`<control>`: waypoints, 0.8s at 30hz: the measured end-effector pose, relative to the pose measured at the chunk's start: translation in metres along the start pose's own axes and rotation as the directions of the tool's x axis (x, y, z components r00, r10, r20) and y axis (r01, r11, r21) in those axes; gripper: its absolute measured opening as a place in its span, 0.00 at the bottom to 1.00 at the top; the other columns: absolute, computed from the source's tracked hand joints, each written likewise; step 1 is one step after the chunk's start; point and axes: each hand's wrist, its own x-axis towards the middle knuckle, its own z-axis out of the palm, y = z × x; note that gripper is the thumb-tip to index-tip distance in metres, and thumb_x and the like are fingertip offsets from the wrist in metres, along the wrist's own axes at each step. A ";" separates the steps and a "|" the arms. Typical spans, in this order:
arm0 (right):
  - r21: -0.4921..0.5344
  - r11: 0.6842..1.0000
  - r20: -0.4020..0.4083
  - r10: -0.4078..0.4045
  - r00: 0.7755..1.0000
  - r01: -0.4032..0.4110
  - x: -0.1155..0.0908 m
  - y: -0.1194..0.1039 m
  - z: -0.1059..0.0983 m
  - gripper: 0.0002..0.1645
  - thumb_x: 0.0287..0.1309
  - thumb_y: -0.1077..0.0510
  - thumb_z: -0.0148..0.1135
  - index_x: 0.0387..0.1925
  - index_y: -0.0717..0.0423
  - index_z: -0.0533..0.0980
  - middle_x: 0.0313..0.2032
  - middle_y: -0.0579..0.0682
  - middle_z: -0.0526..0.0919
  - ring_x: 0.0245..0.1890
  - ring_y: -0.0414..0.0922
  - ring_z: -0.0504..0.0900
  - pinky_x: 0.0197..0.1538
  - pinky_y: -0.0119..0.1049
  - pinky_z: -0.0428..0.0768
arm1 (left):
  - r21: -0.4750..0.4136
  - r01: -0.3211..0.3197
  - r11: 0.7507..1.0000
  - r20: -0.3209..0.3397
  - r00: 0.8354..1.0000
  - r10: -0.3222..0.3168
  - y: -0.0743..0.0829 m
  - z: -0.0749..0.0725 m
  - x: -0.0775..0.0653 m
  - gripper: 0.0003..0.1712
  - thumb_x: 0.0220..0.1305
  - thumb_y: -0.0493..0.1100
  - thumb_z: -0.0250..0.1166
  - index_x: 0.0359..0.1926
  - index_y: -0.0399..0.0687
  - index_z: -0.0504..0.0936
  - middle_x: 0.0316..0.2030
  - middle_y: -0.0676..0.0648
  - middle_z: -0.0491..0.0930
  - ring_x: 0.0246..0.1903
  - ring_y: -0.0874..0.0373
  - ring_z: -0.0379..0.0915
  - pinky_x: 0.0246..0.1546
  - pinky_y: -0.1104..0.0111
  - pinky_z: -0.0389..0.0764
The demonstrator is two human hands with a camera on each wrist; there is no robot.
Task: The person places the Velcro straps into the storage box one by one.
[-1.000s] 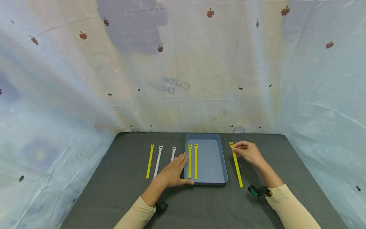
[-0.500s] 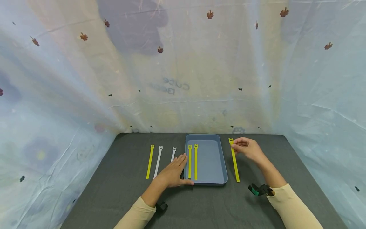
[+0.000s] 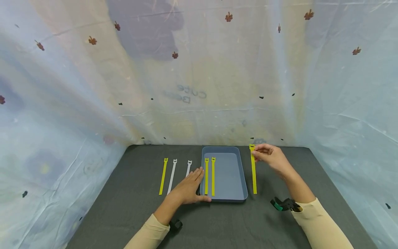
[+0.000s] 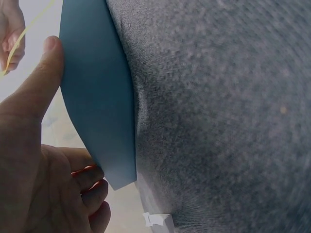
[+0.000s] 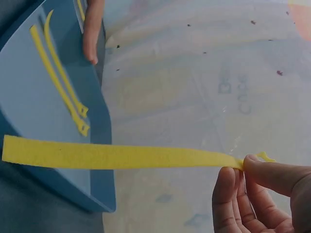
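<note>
My right hand [image 3: 272, 159] pinches a yellow cable tie [image 3: 253, 173] near its slotted head, just right of the blue-grey tray [image 3: 230, 199]. In the right wrist view the tie [image 5: 121, 156] stretches out flat from thumb and fingertips. My left hand [image 3: 188, 188] rests on the tray's left edge with fingers extended, thumb at the front rim. The left wrist view shows that thumb [image 4: 51, 53] against the tray's side wall [image 4: 97, 87]. Inside the tray, two yellow cable ties [image 3: 213, 176] lie side by side along the left.
Left of the tray, a yellow cable tie [image 3: 163, 176] and a white cable tie [image 3: 172, 176] lie on the dark cloth-covered table [image 3: 140, 214]. Another white tie [image 3: 189, 166] is partly hidden by the left hand. A patterned curtain [image 3: 217, 86] hangs behind and at both sides.
My right hand has moved up and away from me with the yellow cable tie, whose lower end has swung left to hang nearly straight. The left hand and tray have stayed put.
</note>
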 end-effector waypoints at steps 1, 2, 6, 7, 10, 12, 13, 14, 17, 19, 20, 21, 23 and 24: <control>0.008 1.000 0.000 0.000 1.000 0.000 0.000 -0.002 0.001 0.23 0.75 0.55 0.68 0.58 0.70 0.77 0.44 0.52 0.90 0.42 0.51 0.89 0.48 0.34 0.89 | -0.001 0.000 1.000 -0.002 1.000 0.000 0.000 0.000 0.000 0.71 0.63 0.79 0.67 0.87 0.39 0.47 0.86 0.39 0.43 0.85 0.43 0.40 0.85 0.50 0.48; 0.016 1.000 0.002 -0.002 1.000 0.002 0.001 -0.004 0.002 0.23 0.75 0.55 0.69 0.58 0.70 0.77 0.44 0.51 0.90 0.42 0.52 0.89 0.48 0.35 0.89 | -0.001 0.001 1.000 -0.003 1.000 -0.001 0.000 0.001 0.000 0.71 0.63 0.79 0.67 0.87 0.39 0.47 0.86 0.39 0.43 0.85 0.43 0.40 0.85 0.50 0.49; 0.050 0.999 0.013 -0.016 1.000 0.015 0.005 -0.007 0.008 0.23 0.75 0.55 0.69 0.57 0.71 0.77 0.43 0.51 0.89 0.41 0.52 0.89 0.48 0.35 0.89 | -0.006 0.004 1.000 -0.005 1.000 -0.004 -0.001 0.001 0.000 0.71 0.62 0.80 0.66 0.87 0.40 0.47 0.87 0.39 0.42 0.85 0.44 0.40 0.85 0.50 0.49; 0.057 0.998 0.014 -0.020 1.000 0.020 0.006 -0.007 0.009 0.23 0.75 0.55 0.68 0.57 0.71 0.77 0.42 0.51 0.89 0.41 0.52 0.89 0.48 0.35 0.89 | -0.006 0.004 1.000 -0.006 1.000 -0.004 -0.001 0.001 0.000 0.71 0.62 0.79 0.66 0.87 0.40 0.47 0.87 0.39 0.42 0.85 0.44 0.40 0.85 0.50 0.49; 0.083 0.996 0.023 -0.031 0.999 0.029 0.010 -0.005 0.017 0.22 0.76 0.56 0.68 0.57 0.71 0.77 0.42 0.50 0.89 0.40 0.50 0.89 0.48 0.35 0.90 | -0.002 0.003 1.000 -0.010 1.000 -0.003 -0.001 0.001 0.000 0.71 0.62 0.79 0.67 0.87 0.39 0.47 0.86 0.39 0.43 0.85 0.43 0.41 0.84 0.50 0.49; 0.106 0.994 0.032 -0.034 0.999 0.031 0.013 -0.003 0.024 0.21 0.76 0.57 0.68 0.56 0.71 0.77 0.42 0.49 0.89 0.40 0.48 0.89 0.48 0.35 0.90 | 0.001 0.003 1.000 -0.011 1.000 -0.003 -0.001 0.002 0.000 0.71 0.62 0.79 0.67 0.87 0.39 0.47 0.86 0.39 0.43 0.85 0.43 0.41 0.84 0.50 0.50; 0.122 0.992 0.033 -0.029 0.999 0.025 0.014 -0.002 0.027 0.20 0.75 0.57 0.68 0.56 0.70 0.77 0.41 0.49 0.88 0.40 0.48 0.88 0.47 0.36 0.90 | 0.002 0.002 1.000 -0.011 1.000 -0.002 -0.002 0.002 0.000 0.71 0.62 0.79 0.67 0.87 0.39 0.47 0.86 0.39 0.43 0.85 0.43 0.41 0.84 0.50 0.49; 0.136 0.990 0.036 -0.027 0.999 0.022 0.015 -0.001 0.031 0.20 0.75 0.58 0.68 0.56 0.70 0.77 0.41 0.49 0.88 0.40 0.47 0.88 0.48 0.36 0.90 | 0.005 0.000 1.000 -0.011 1.000 0.000 -0.002 0.003 0.000 0.71 0.62 0.79 0.67 0.87 0.39 0.47 0.86 0.39 0.43 0.85 0.43 0.41 0.85 0.50 0.49; 0.174 0.985 0.048 -0.015 0.999 0.007 0.020 0.003 0.043 0.19 0.75 0.58 0.68 0.56 0.70 0.76 0.41 0.49 0.88 0.40 0.44 0.88 0.48 0.36 0.89 | 0.008 -0.005 1.000 -0.011 1.000 0.005 -0.002 0.003 0.001 0.71 0.63 0.79 0.66 0.87 0.40 0.47 0.86 0.39 0.43 0.85 0.43 0.41 0.85 0.51 0.49; 0.199 0.980 0.052 0.002 0.999 -0.013 0.024 0.006 0.051 0.19 0.75 0.59 0.68 0.56 0.70 0.76 0.41 0.49 0.88 0.39 0.44 0.88 0.48 0.36 0.89 | 0.007 -0.008 1.000 -0.012 1.000 0.008 -0.002 0.002 0.001 0.71 0.63 0.79 0.66 0.87 0.39 0.47 0.86 0.39 0.43 0.85 0.43 0.41 0.85 0.51 0.49; 0.201 0.979 0.057 0.009 0.998 -0.020 0.026 0.007 0.054 0.19 0.75 0.59 0.68 0.56 0.70 0.76 0.41 0.49 0.89 0.39 0.43 0.88 0.48 0.35 0.89 | 0.010 -0.009 1.000 -0.013 1.000 0.009 -0.002 0.002 0.000 0.71 0.63 0.79 0.66 0.87 0.39 0.47 0.86 0.39 0.43 0.85 0.43 0.41 0.85 0.51 0.49; 0.203 0.979 0.063 0.018 0.998 -0.030 0.029 0.009 0.058 0.19 0.75 0.59 0.68 0.56 0.70 0.76 0.41 0.49 0.89 0.39 0.43 0.88 0.48 0.35 0.89 | 0.009 -0.009 1.000 -0.012 1.000 0.009 -0.002 0.002 0.000 0.71 0.63 0.79 0.66 0.87 0.39 0.47 0.86 0.39 0.43 0.85 0.43 0.41 0.85 0.51 0.49; 0.213 0.975 0.072 0.041 0.997 -0.055 0.033 0.013 0.065 0.18 0.75 0.60 0.67 0.56 0.70 0.76 0.41 0.49 0.89 0.39 0.45 0.88 0.48 0.35 0.89 | 0.008 -0.009 1.000 -0.013 1.000 0.010 -0.001 0.001 0.000 0.71 0.63 0.79 0.66 0.86 0.39 0.47 0.86 0.38 0.43 0.85 0.43 0.41 0.85 0.51 0.49; 0.216 0.974 0.077 0.051 0.996 -0.066 0.036 0.015 0.068 0.18 0.75 0.60 0.67 0.56 0.69 0.76 0.41 0.49 0.90 0.39 0.45 0.88 0.48 0.35 0.89 | 0.007 -0.010 1.000 -0.015 1.000 0.010 -0.001 0.000 0.000 0.71 0.63 0.79 0.66 0.86 0.39 0.47 0.86 0.38 0.44 0.85 0.43 0.41 0.85 0.51 0.50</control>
